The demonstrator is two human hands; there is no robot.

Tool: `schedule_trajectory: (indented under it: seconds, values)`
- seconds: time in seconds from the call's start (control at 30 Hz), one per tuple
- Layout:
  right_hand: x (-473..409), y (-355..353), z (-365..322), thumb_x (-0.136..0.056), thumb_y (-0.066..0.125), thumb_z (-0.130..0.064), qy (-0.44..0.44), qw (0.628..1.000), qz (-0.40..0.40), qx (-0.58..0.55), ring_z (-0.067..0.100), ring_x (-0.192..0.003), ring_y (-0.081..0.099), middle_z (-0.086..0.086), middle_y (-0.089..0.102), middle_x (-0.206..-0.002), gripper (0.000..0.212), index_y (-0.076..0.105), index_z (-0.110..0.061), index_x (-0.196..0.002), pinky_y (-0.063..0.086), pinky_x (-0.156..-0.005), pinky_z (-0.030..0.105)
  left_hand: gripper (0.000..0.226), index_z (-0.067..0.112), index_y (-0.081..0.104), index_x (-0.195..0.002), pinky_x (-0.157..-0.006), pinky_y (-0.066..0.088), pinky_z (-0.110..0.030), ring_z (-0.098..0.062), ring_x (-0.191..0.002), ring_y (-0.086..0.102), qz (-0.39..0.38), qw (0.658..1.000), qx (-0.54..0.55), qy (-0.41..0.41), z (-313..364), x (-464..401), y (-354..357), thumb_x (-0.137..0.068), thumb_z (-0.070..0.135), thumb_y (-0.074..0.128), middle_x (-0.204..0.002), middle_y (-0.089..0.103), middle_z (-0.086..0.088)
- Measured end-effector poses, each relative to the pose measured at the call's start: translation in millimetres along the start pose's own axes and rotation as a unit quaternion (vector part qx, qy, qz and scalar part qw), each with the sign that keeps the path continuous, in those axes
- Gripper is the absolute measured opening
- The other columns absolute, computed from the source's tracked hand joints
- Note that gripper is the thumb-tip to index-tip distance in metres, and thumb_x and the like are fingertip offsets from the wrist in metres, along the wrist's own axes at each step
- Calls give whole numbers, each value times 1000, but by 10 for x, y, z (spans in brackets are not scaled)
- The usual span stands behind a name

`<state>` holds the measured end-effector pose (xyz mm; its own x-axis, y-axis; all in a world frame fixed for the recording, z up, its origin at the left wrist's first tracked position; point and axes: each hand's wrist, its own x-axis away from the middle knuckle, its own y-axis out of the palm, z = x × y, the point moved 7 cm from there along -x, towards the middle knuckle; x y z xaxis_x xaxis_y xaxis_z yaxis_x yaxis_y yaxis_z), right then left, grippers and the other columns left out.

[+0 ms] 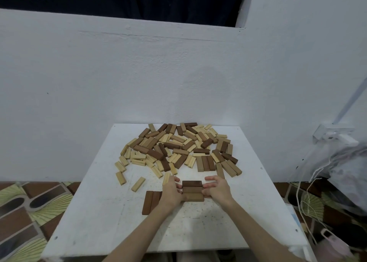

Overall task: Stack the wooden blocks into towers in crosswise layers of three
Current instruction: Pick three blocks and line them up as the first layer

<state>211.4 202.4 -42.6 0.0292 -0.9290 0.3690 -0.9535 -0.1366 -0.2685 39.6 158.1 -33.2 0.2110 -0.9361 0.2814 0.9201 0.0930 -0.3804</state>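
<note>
Three brown blocks (192,190) lie side by side across the near middle of the white table (119,222), forming one layer. My left hand (170,192) presses against the layer's left ends and my right hand (217,189) against its right ends, fingers curled round the block ends. Just left of my left hand lie dark brown blocks (151,201) side by side, pointing away from me, partly hidden by my wrist. A big loose pile of light and dark blocks (178,146) covers the far half of the table.
A few pale blocks (138,184) lie scattered at the near left of the pile. The table stands against a white wall. A plastic bag and cords (337,162) sit to the right, patterned floor tiles (29,206) to the left.
</note>
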Motion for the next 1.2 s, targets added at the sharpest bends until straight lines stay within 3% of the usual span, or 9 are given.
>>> schedule_trajectory:
  seconds: [0.3,0.5,0.63,0.77,0.87,1.07,1.2]
  values:
    - [26,-30,22,-73,71,14,4,999,52,-8,23,-82,67,10,67,-87,37,61,-6,-102,60,-71,35,43,10,42,-106,-67,50,-25,-13,-78,48,15,1000,-15,8,30,-2,11,-77,-3,70,-92,53,-7]
    - [42,-23,4,-75,73,9,-1,998,59,11,19,-80,66,3,65,-84,36,60,-10,-102,60,-71,32,38,6,43,-108,-55,45,-14,-13,-75,47,24,1000,10,-3,13,-3,0,-80,-6,65,-97,52,-11]
    - [61,-17,-5,-75,74,6,-7,997,68,22,17,-80,67,-2,64,-80,33,61,-12,-99,58,-65,25,42,9,43,-106,-61,46,-17,-11,-74,48,21,1000,-9,6,19,-4,10,-76,-4,71,-93,53,-7]
    - [60,-28,7,-73,75,8,1,997,76,14,20,-82,68,0,66,-81,34,62,-11,-99,59,-68,29,46,9,45,-105,-62,47,-16,-10,-74,49,32,999,-11,10,6,-3,-4,-72,-4,74,-92,54,-6]
    - [61,-31,-1,-73,74,9,3,997,76,5,19,-80,68,2,66,-82,33,61,-13,-95,58,-61,24,44,9,45,-104,-58,46,-13,-8,-71,50,38,999,-15,17,23,1,-15,-73,-3,74,-89,54,-3]
    - [54,-40,-13,-71,75,11,8,997,73,-10,22,-82,68,5,68,-84,36,63,-9,-99,60,-72,36,45,10,46,-106,-64,49,-19,-10,-76,51,43,999,-20,16,50,8,-28,-73,-2,74,-94,56,-5]
    - [65,-35,-99,-72,74,11,-4,998,64,-28,19,-80,67,6,67,-85,35,62,-9,-98,58,-61,25,47,15,45,-104,-56,44,-11,-7,-72,50,39,999,-25,30,97,-12,-87,-71,-2,75,-93,56,-3]
